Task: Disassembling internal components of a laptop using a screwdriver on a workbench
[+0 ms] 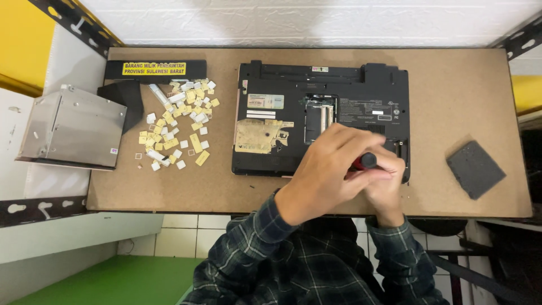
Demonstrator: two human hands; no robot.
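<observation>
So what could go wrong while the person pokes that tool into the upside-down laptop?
Both hands, left hand and right hand, crowd the screwdriver, hiding its tip, so it might slip and scratch the laptop. The open memory bay leaves parts exposed. A freed screw could get lost among the loose keycaps.

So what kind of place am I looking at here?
Probably a small electronics repair bench: an upturned black laptop with a compartment open, a bare metal drive unit set aside, and both hands on a screwdriver over the brown board tabletop.
</observation>
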